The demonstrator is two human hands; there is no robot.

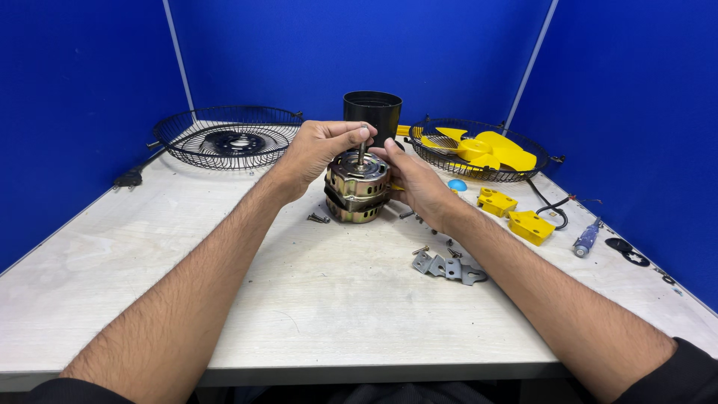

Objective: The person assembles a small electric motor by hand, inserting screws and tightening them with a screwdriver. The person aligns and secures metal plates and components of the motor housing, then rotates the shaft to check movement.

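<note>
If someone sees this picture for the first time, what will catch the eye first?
At the centre, the left hand and right hand hold a metal fan motor standing on the white table. At back right, yellow fan blades lie in a black wire guard.

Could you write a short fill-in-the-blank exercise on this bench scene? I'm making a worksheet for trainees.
1. Both hands hold a metal fan ____ standing on the table.
2. The left hand pinches its upright ____.
3. The fan blade lying in the right-side wire guard is ____.

Missing words: motor; shaft; yellow.
</note>
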